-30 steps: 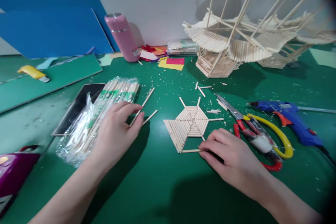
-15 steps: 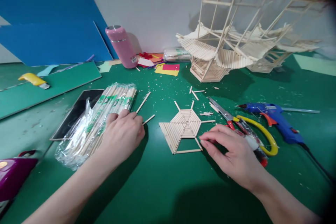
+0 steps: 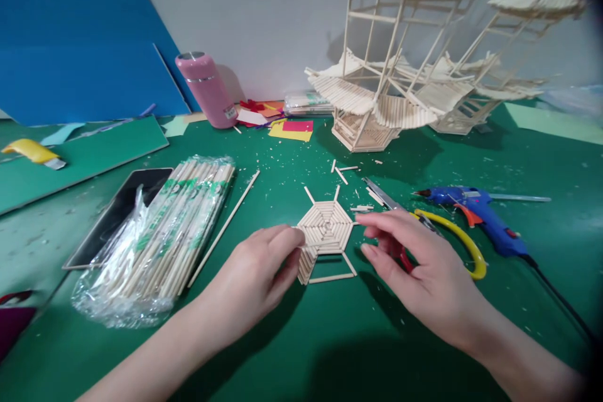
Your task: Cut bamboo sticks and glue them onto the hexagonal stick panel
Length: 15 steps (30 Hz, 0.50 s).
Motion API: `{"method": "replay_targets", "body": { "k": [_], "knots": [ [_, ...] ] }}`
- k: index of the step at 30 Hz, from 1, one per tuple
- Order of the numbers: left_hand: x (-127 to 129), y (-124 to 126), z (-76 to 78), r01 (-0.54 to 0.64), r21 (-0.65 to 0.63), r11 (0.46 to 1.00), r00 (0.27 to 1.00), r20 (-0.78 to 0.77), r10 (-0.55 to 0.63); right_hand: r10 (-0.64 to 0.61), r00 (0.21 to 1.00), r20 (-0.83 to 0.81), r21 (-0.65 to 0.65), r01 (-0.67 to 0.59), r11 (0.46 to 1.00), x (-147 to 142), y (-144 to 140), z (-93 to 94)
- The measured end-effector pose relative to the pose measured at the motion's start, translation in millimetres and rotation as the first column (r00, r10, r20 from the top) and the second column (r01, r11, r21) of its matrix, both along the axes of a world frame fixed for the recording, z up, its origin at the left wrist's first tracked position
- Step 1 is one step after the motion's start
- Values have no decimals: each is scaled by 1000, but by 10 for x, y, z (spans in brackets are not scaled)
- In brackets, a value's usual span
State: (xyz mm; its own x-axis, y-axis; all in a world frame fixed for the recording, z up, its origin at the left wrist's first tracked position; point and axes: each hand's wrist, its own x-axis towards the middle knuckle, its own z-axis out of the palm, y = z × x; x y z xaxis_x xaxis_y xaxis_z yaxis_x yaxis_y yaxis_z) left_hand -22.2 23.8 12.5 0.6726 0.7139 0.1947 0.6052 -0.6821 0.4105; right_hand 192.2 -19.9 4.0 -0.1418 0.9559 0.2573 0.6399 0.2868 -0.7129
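My left hand (image 3: 257, 270) pinches a short wooden stick (image 3: 322, 243), which reaches out to the right over a flat web-like panel (image 3: 328, 224) of glued sticks. The panel lies on the green table, with several bare spokes sticking out and a single stick (image 3: 332, 278) bridging two of them at the near side. Part of its left side is hidden behind my left fingers. Beside its right edge, my right hand (image 3: 414, 264) hovers with thumb and fingertips apart and nothing between them. Scissors (image 3: 452, 235) with yellow and red handles lie partly under that hand.
A bagged bundle of sticks (image 3: 174, 232) overlaps a dark flat panel (image 3: 127, 201) at left, beside a loose long stick (image 3: 226, 226). A blue glue gun (image 3: 480, 201) lies at right. Behind stand stick pavilion models (image 3: 377, 100) and a pink bottle (image 3: 207, 91). A yellow cutter (image 3: 31, 151) rests far left.
My left hand has moved right from beside the stick bundle to the panel, bringing a short stick. My right fingers have lifted from the panel's lower right spoke and spread apart.
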Motion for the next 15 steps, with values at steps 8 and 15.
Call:
{"method": "replay_targets", "body": {
  "k": [8,15],
  "knots": [
    [26,-20,-280,7,220,975,998,52,-19,33,995,98,28,-36,999,-41,182,-136],
    [7,-13,-371,48,244,969,998,25,-56,140,984,108,-23,-138,990,-31,182,-230]
  ]
}}
